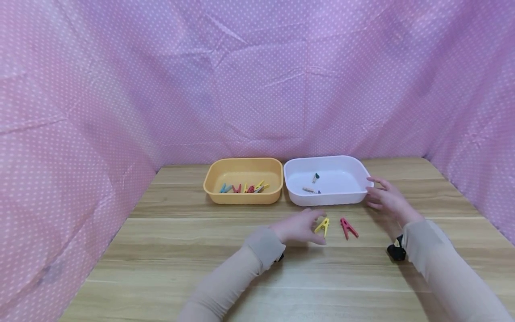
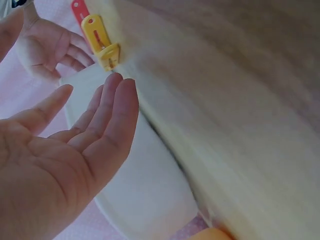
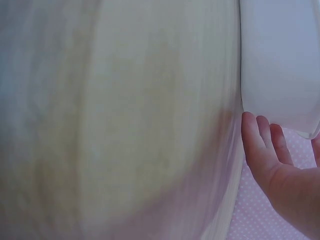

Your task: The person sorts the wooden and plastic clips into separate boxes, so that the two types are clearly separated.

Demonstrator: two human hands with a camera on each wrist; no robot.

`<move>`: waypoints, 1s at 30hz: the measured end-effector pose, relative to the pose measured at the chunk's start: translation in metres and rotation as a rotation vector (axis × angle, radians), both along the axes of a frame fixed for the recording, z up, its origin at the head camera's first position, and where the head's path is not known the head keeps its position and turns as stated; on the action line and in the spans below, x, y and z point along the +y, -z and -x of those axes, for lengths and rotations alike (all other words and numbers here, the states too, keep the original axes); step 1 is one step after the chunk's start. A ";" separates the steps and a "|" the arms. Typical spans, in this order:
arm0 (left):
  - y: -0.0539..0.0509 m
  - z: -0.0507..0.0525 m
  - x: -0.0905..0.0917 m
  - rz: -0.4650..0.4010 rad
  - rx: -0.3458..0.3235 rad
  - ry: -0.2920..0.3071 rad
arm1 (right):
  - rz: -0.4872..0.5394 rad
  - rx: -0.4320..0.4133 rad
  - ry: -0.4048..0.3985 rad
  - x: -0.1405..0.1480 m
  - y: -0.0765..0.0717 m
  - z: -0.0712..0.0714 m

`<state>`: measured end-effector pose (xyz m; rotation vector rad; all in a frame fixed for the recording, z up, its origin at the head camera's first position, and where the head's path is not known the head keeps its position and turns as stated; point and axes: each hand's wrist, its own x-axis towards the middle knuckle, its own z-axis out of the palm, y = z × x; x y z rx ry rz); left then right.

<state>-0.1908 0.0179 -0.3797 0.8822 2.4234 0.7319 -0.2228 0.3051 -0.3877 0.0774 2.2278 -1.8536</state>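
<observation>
My left hand (image 1: 299, 227) reaches over the table beside a yellow clothespin (image 1: 323, 226). In the left wrist view its thumb and fingers are apart, with nothing between them. A red clothespin (image 1: 348, 228) lies to the right of the yellow one. At the right end of the white basin (image 1: 327, 199) is my right hand (image 1: 388, 200), its fingers extended at the wall. The right wrist view shows those fingertips (image 3: 248, 120) at the basin's end; whether they press on it I cannot tell. Inside the white basin lie a few small wooden clips (image 1: 309, 190), some with dark tops.
Left of the white basin stands a yellow-orange basin (image 1: 243, 199) holding several coloured clothespins (image 1: 250, 189). Both basins sit near the back of the wooden table (image 1: 169, 250). A pink dotted cloth (image 1: 257, 89) hangs behind and along the sides.
</observation>
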 end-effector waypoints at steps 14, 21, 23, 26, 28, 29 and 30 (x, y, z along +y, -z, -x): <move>0.007 0.008 0.009 0.116 0.030 -0.006 | -0.004 -0.006 -0.007 0.000 0.001 -0.001; 0.009 0.012 0.018 0.151 0.040 -0.022 | -0.017 -0.012 -0.015 0.002 0.000 0.000; 0.010 0.013 0.021 0.156 0.046 -0.029 | -0.008 -0.006 -0.009 0.001 0.001 0.000; 0.011 0.014 0.026 0.163 0.063 -0.045 | 0.003 0.003 -0.007 0.001 0.002 0.001; 0.013 0.015 0.029 0.175 0.067 -0.059 | 0.013 0.007 -0.003 0.001 0.003 0.001; 0.013 0.015 0.030 0.183 0.070 -0.065 | 0.015 0.008 -0.001 0.001 0.003 0.001; 0.014 0.015 0.031 0.192 0.068 -0.075 | 0.022 0.006 0.001 0.002 0.003 0.001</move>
